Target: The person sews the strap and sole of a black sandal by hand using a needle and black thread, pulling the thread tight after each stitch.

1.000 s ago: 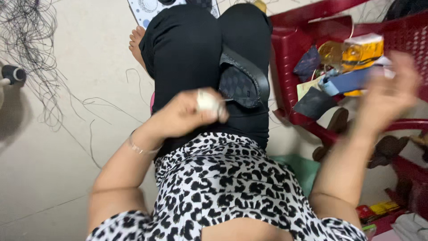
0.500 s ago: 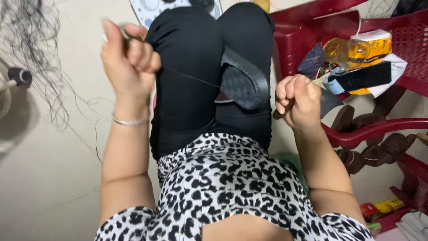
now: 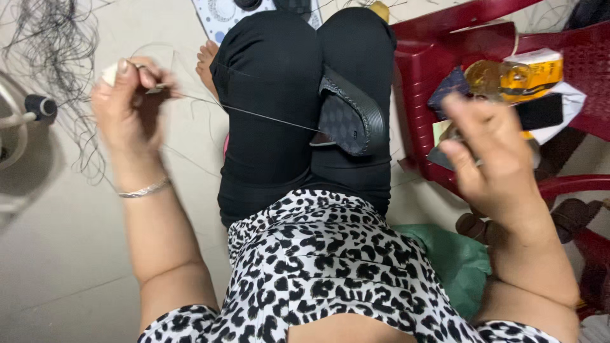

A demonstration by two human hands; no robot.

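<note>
Thread (image 3: pixel 254 114) stays pinched in the left hand (image 3: pixel 127 105), while the right hand (image 3: pixel 492 152) has opened, fingers spread.

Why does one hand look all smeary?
In the head view, the right hand is motion-blurred, its fingers smeared; the left hand is slightly soft; the black shoe sole on the lap looks sharp; lighting is even, with no harsh glare.

Red plastic chair (image 3: pixel 426 70) off to one side, amber bottle (image 3: pixel 508 76) and dark cloth scraps (image 3: pixel 452 86) on its seat, green cloth (image 3: pixel 454 260) on the floor just below it, tangled black thread (image 3: pixel 47 51) well apart across the floor.
</note>
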